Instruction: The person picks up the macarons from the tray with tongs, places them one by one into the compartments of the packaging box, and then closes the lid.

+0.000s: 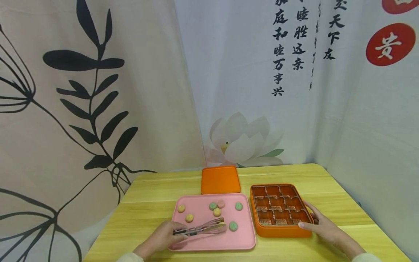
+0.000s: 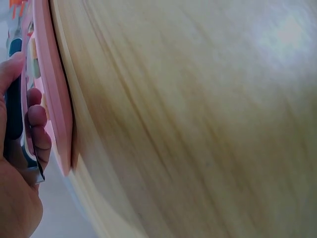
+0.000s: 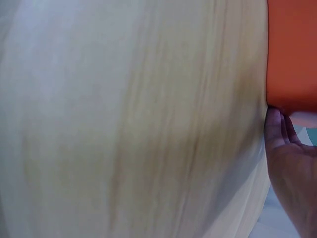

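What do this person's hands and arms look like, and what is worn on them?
The left hand and right hand are bare, with no gloves visible. Bare wrists lead to pale, cream-looking sleeves; only the ends of the left sleeve and right sleeve show. I see no cables or markings on either arm.

Left hand point(image 1: 162, 235) curled, right hand point(image 1: 322, 225) extended, thumb spread

A head-worn camera looks forward and down over the table point(image 1: 131, 214), backdrop point(image 1: 160, 72) beyond — two wrist cameras view the tabletop up close, the left sharing the pink tray point(image 1: 242, 242) with the head view, the right the orange box point(image 1: 284, 231).
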A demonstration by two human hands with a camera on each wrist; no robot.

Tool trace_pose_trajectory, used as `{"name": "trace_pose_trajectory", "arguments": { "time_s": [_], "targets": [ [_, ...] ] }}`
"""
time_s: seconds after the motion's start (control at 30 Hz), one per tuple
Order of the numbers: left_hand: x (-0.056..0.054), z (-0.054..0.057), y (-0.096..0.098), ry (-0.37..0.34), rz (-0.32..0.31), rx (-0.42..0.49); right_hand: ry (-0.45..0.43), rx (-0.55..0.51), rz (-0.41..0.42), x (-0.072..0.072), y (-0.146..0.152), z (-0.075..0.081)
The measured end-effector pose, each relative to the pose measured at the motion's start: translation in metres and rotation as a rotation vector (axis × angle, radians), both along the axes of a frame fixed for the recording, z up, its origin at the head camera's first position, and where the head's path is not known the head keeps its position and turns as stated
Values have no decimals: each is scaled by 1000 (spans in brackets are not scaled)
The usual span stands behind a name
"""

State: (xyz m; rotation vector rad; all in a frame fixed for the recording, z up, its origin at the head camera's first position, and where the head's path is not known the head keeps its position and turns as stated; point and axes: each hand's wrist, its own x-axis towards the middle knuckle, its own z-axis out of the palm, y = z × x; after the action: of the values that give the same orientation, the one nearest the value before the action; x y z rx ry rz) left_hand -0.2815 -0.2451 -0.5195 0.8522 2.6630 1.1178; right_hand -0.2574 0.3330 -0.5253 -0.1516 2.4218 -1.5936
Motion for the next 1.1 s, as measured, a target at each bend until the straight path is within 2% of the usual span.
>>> {"name": "trace_pose_trajectory", "arguments": {
  "time_s": [0.47, 0.73, 1.1],
  "targets": [
    [3, 4, -1, 13, 48, 1, 1, 31, -8, -1, -1, 2],
    [2, 5, 0, -37, 101, -22, 2, 28, -9, -1, -2, 3],
    [-3, 10, 2, -14, 78, -5, 0, 61, -11, 1, -2, 5]
  ]
}}
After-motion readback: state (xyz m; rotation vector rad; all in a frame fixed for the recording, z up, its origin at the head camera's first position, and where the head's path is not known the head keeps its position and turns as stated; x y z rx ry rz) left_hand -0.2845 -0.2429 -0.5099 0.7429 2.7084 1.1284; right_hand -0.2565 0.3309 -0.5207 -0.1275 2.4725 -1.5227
